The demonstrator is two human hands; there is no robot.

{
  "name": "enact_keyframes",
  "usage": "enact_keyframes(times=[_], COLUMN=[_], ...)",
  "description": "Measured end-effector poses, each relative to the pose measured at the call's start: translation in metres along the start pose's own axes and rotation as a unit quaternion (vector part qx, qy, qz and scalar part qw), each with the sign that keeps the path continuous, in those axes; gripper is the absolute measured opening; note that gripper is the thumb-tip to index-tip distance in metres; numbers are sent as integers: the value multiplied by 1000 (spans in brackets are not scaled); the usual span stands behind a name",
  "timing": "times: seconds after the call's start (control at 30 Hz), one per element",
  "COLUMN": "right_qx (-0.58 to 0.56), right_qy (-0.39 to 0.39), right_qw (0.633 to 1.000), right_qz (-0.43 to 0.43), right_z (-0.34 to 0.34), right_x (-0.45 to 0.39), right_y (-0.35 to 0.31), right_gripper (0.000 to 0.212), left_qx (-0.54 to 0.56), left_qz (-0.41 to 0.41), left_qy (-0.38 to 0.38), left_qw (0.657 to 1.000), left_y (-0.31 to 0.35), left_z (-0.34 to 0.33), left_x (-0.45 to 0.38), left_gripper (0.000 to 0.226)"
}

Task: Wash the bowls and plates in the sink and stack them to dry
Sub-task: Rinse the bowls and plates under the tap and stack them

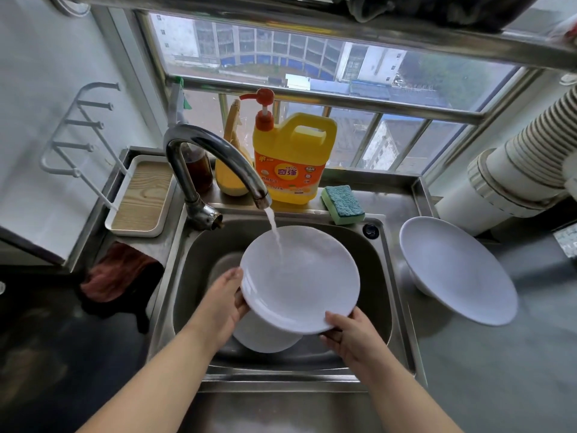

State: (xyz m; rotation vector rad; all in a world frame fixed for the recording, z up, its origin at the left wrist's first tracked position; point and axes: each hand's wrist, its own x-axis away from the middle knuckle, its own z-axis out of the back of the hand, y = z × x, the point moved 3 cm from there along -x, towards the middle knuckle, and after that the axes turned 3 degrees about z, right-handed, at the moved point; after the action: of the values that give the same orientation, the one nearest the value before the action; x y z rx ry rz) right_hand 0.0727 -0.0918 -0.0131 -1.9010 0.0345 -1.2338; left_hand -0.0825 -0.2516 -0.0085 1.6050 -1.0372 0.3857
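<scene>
A white plate point(301, 278) is held over the steel sink point(379, 285), tilted up under the running water from the tap point(218, 160). My left hand point(223, 303) grips its left rim, and my right hand point(349, 334) grips its near right rim. Below the plate, a white bowl point(265, 337) lies in the basin, mostly hidden. On the counter to the right, another white plate point(457, 273) rests on top of a white bowl point(418, 285).
A yellow dish soap bottle point(292, 157) and a green-blue sponge point(342, 204) sit behind the sink. A wood-lined tray point(140, 195) and a reddish cloth point(115, 273) are at the left. A stack of paper cups point(527, 160) stands at the right.
</scene>
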Motion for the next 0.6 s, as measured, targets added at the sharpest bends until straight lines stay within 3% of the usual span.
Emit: enact_keyframes(times=[0.13, 0.23, 0.5, 0.6], right_qx=[-95, -108, -6, 10], right_qy=[-10, -21, -46, -10], right_qw=[995, 994, 999, 1000], right_qz=[9, 8, -5, -8], right_z=[-18, -28, -21, -8], right_x=[0, 1, 7, 2], right_y=[10, 16, 14, 6], right_gripper=[33, 36, 27, 27], left_qx=[29, 32, -17, -49], left_qz=[46, 36, 3, -14], left_qy=[-16, -26, 19, 28], left_qw=[998, 999, 1000, 998], left_y=[-29, -39, -19, -6], left_z=[-6, -15, 0, 12], left_x=[9, 12, 4, -1], left_gripper=[42, 44, 41, 40])
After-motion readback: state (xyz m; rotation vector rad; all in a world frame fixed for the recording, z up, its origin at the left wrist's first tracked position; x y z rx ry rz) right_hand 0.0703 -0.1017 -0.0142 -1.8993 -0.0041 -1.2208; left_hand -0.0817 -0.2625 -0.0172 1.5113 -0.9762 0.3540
